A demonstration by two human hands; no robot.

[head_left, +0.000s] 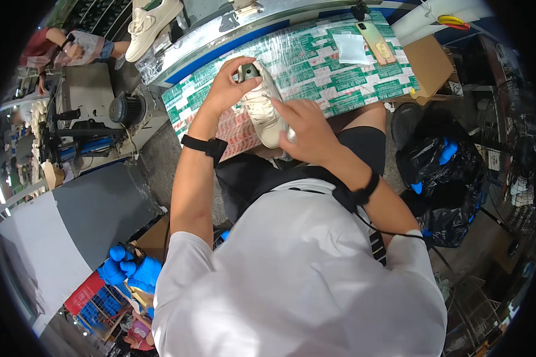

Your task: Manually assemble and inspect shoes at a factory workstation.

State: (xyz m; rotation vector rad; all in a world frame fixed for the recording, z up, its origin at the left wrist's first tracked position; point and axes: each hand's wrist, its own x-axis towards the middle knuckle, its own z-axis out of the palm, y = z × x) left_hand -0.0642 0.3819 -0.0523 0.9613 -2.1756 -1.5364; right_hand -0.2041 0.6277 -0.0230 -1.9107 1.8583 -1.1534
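Observation:
A cream lace-up sneaker (261, 113) is tilted over the table's near edge, toe toward me. In its heel opening sits a dark grey-green shoe last (248, 72) with round holes in its top. My left hand (227, 86) grips the heel end, thumb across the opening and fingers round the far side. Against the shoe's right side rests my right hand (308, 131). Its index finger reaches the lace area, and the thumb lies apart from it near the toe. The remaining right fingers are partly hidden.
Green-and-white printed wrapping covers the table (315, 65). On it lie a phone (376, 43) and a white packet (352, 49). Another cream sneaker (152, 28) is at the upper left. A cardboard box (429, 66) and black bags (443, 178) stand right; another person (65, 47) is left.

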